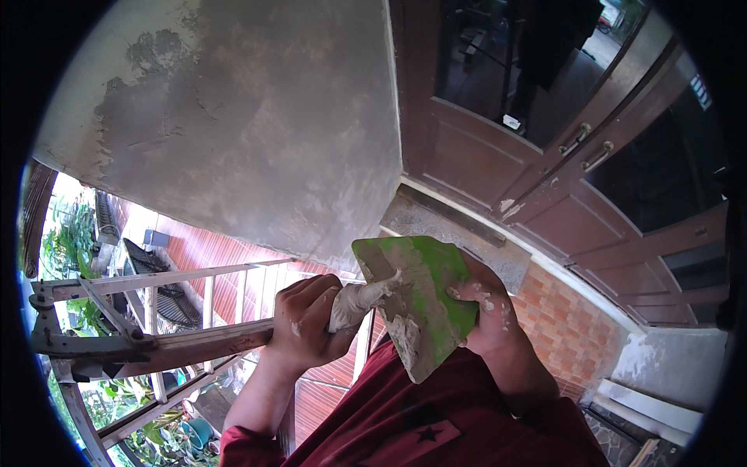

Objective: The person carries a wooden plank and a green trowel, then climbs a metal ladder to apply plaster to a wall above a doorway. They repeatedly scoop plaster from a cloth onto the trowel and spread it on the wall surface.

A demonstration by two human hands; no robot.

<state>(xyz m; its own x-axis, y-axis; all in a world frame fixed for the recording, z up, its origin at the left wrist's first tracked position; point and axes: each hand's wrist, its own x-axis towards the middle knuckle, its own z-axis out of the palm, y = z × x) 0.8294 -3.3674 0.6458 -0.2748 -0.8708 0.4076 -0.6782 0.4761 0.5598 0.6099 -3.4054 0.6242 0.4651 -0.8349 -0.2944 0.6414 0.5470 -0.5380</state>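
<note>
In front of my chest, my right hand is closed on the edge of a green plastic putty board, thumb over its face. Grey-beige putty covers much of the board's left side and lower tip. My left hand is closed round a putty-smeared, handle-like piece. That piece reaches to the board's left edge and touches the putty on it. Its kind is hidden under the coating. Dried putty also marks both hands.
A metal folding ladder stands at the left, by my left forearm. Ahead is a wall with patchy grey putty. Brown double doors with glass panes stand at the right. Below lie orange tiles; plants grow at the far left.
</note>
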